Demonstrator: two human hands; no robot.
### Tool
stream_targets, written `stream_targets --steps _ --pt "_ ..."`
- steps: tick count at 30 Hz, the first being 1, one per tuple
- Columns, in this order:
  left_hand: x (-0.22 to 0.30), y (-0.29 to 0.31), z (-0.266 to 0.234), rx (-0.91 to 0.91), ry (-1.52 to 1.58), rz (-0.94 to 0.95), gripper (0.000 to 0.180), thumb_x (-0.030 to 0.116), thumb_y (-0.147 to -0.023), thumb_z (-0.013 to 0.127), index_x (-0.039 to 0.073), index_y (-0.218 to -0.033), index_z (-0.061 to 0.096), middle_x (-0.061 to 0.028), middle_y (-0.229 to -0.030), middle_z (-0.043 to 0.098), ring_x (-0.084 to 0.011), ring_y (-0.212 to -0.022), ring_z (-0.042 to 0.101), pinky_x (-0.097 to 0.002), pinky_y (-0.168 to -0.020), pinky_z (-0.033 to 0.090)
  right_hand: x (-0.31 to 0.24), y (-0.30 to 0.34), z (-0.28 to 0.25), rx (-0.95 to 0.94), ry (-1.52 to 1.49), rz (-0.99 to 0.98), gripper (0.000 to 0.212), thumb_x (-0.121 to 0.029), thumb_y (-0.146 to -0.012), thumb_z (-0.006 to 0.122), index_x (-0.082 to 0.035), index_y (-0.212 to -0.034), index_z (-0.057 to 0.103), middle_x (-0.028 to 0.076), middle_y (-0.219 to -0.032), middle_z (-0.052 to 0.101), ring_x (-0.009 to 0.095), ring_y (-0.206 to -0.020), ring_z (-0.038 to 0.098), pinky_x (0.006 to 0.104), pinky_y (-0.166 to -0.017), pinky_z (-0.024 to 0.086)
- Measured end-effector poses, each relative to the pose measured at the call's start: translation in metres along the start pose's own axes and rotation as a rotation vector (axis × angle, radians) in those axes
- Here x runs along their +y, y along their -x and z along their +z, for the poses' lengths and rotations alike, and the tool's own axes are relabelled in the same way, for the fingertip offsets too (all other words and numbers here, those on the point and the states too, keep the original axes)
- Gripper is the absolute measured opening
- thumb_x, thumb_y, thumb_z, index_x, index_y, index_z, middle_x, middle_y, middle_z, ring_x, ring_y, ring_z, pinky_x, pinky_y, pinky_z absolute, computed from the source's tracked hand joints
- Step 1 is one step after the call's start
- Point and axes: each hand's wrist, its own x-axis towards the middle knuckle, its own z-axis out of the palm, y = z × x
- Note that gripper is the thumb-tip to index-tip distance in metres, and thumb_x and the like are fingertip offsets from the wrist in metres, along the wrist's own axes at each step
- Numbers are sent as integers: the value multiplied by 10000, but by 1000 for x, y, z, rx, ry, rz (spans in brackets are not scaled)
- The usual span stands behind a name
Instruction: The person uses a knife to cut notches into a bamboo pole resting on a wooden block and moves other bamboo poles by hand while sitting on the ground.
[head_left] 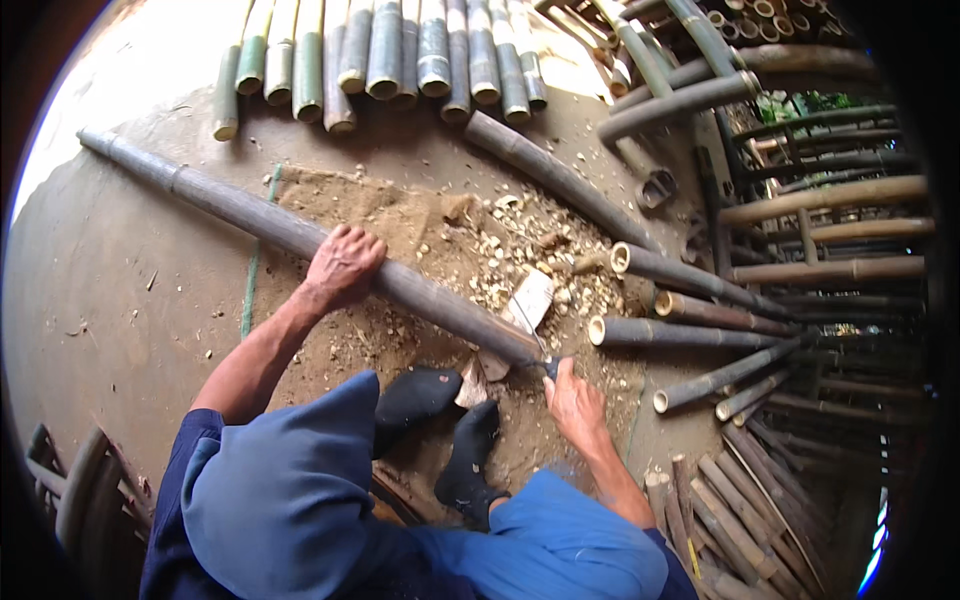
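Note:
A long dark bamboo pole (230, 205) slants from the far left down to the middle. My left hand (345, 265) is wrapped over it about halfway along. At the pole's near right end, my right hand (577, 400) is closed on the dark handle of what looks like a hand saw (551, 367). Its thin blade points up and left, across the pole's end; whether it has cut in is too small to tell. Under that end sits a wooden block (493, 363), between the pole and my dark-covered feet (415, 392). A pale flat piece (533, 300) lies just beyond.
Wood chips (500, 235) litter the ground and a sack-like mat (350, 200). Several bamboo poles (385, 60) lie side by side at the back. More poles (680, 333) point in from the right, near bamboo frames (820, 235). Thin sticks (735, 500) are heaped at lower right.

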Motion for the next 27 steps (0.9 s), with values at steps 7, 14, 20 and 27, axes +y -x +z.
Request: stream_targets --steps 7,14,20,27 --pt "-10 17 -9 -18 -8 -24 221 170 -815 740 81 -1003 664 -97 -1016 694 -269 -1030 671 -414 -987 493 -67 14 -71 396 -338 -267 341 -216 -1083 654 42 -1238 493 298 -847 706 471 -642 726 556 -589 593" --pt "2 17 1 -40 33 20 259 172 -800 755 82 -1027 668 -104 -1022 700 -274 -1048 680 -416 -990 495 -3 12 2 -99 41 -21 324 -246 -1105 623 46 -1189 512 250 -795 711 471 -634 726 566 -552 580" --pt "-6 11 -11 -42 -14 -10 266 196 -810 761 78 -1030 670 -98 -1020 701 -272 -1046 681 -425 -993 493 -41 21 -46 318 -323 -252 317 -277 -1120 607 22 -1167 512 233 -812 711 393 -593 715 487 -478 574" --pt "-9 9 -1 -5 -24 10 305 182 -760 781 75 -1020 666 -114 -1052 699 -276 -1040 682 -432 -993 499 1 16 -5 -149 -67 15 334 -300 -1101 625 0 -1169 495 286 -816 725 470 -669 733 565 -567 586"
